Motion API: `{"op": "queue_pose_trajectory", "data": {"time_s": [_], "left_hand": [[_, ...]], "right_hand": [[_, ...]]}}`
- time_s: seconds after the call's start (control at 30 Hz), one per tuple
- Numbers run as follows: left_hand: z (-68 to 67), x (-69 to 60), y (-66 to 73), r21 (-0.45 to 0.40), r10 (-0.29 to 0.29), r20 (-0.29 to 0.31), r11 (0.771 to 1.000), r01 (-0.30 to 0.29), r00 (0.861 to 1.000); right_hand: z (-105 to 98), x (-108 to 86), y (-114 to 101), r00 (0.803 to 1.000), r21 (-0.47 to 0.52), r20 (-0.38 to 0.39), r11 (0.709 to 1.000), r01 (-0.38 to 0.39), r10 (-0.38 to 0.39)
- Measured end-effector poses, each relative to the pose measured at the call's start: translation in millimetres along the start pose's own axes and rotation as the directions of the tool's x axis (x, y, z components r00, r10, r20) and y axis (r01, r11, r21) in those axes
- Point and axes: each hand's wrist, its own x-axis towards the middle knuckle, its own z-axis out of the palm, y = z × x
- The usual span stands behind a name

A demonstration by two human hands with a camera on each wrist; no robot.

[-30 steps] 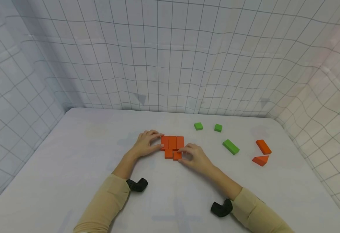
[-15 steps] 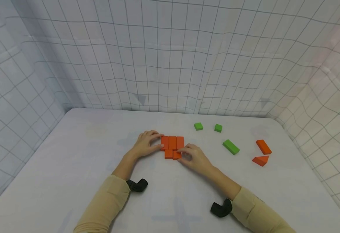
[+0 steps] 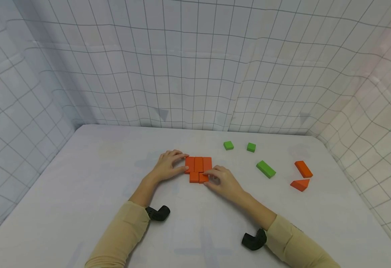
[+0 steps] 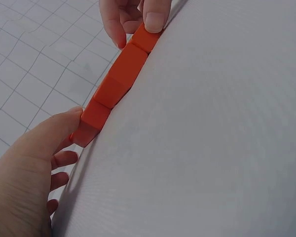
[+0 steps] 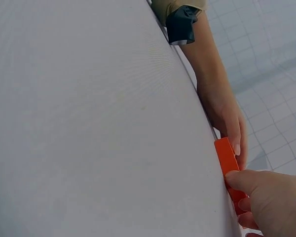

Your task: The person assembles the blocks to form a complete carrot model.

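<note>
Three upright orange rectangular blocks (image 3: 199, 163) lie side by side on the white table, with two smaller orange blocks (image 3: 194, 177) against their near ends. At the row's left end, my left hand (image 3: 165, 166) holds the leftmost block (image 3: 190, 163), thumb at its near left side and index finger by its far corner. My right hand (image 3: 225, 181) pinches the right small block (image 3: 203, 178) between thumb and fingers. In the right wrist view that thumb presses on an orange block (image 5: 226, 154). The left wrist view shows the orange row (image 4: 123, 71) running between both hands.
Two small green blocks (image 3: 228, 145) lie at the back right, and a longer green block (image 3: 266, 169) is nearer. Farther right are an orange rectangular block (image 3: 303, 169) and an orange triangular block (image 3: 300, 184). Grid-patterned white curtains (image 3: 202, 74) surround the table.
The right small block has shifted slightly left and away from me, narrowing the gap to its neighbour. My right hand moved with it; my left hand stayed put.
</note>
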Motion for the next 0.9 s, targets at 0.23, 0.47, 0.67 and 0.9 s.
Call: {"op": "queue_pose_trajectory", "data": {"time_s": [0.23,0.47,0.67,0.9], "left_hand": [[0.5,0.0,-1.0,0.007,-0.001,-0.004,1.000,0.001,1.000],[-0.8,-0.4,2.5,-0.001,-0.012,0.006,1.000,0.012,1.000],[-0.3,0.1,1.8,0.006,-0.012,0.009,1.000,0.012,1.000],[-1.0,-0.2,2.3,-0.001,-0.008,0.006,1.000,0.008,1.000]], "right_hand": [[0.3,1.2,-2.5,1.000,-0.013,-0.010,1.000,-0.009,0.009],[0.9,1.5,-4.0,1.000,-0.025,-0.012,0.999,-0.024,0.024],[1.0,1.6,-3.6,1.000,-0.045,-0.009,0.999,-0.030,0.030],[0.4,2.0,-3.9,0.999,-0.052,-0.009,0.998,-0.033,0.032]]}}
